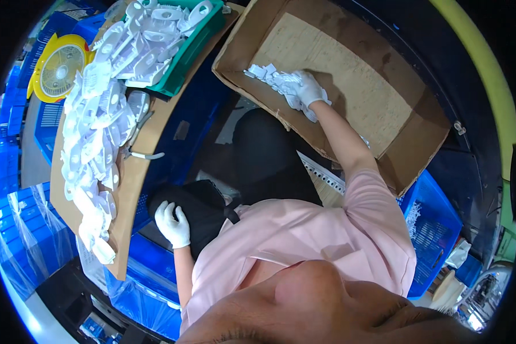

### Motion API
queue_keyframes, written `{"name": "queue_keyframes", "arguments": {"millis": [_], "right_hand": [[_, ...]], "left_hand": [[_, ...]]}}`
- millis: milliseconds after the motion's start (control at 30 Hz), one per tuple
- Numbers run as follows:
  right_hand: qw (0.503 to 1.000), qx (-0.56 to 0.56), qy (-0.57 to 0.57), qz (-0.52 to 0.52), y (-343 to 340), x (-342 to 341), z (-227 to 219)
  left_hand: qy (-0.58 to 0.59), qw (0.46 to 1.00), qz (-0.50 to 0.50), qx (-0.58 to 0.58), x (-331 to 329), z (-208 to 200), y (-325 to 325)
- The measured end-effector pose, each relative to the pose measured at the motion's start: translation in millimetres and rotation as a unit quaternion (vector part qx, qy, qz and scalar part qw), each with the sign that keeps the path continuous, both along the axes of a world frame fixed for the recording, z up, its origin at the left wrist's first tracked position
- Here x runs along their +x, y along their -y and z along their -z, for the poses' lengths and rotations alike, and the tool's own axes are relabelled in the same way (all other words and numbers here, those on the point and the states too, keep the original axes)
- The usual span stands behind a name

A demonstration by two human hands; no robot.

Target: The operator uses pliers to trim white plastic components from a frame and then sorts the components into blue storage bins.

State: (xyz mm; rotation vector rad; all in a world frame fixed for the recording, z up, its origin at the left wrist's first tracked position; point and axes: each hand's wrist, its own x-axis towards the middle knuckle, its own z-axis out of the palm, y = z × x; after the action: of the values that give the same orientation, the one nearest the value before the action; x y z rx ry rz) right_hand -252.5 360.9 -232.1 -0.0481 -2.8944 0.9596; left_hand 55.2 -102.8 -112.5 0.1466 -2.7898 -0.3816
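Observation:
My right hand (308,89), in a white glove, reaches into a large cardboard box (410,163) at the upper right. It touches a small heap of white plastic pieces (272,77) along the box's near left side. Its fingers merge with the white pieces, so whether they grip any cannot be told. My left hand (173,225), also gloved in white, rests on my dark-trousered left leg (195,198). Its fingers are spread a little and nothing is in them.
A wooden table (123,223) on the left carries a long pile of white plastic parts (94,132), a green crate (203,37) full of similar parts, and cutting pliers (143,155). Beyond stands a yellow fan (61,67). A blue basket (436,229) sits right of me.

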Motion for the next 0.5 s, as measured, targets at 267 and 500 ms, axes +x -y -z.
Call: {"name": "queue_keyframes", "arguments": {"millis": [267, 500], "right_hand": [[0.978, -0.012, 0.207, -0.018, -18, 19, -34], [0.989, 0.09, 0.061, -0.104, 6, 10, -28]], "left_hand": [[-0.001, 0.999, 0.045, -0.017, -9, -2, -3], [0.0, 0.999, 0.031, -0.023, -10, -4, -8]]}}
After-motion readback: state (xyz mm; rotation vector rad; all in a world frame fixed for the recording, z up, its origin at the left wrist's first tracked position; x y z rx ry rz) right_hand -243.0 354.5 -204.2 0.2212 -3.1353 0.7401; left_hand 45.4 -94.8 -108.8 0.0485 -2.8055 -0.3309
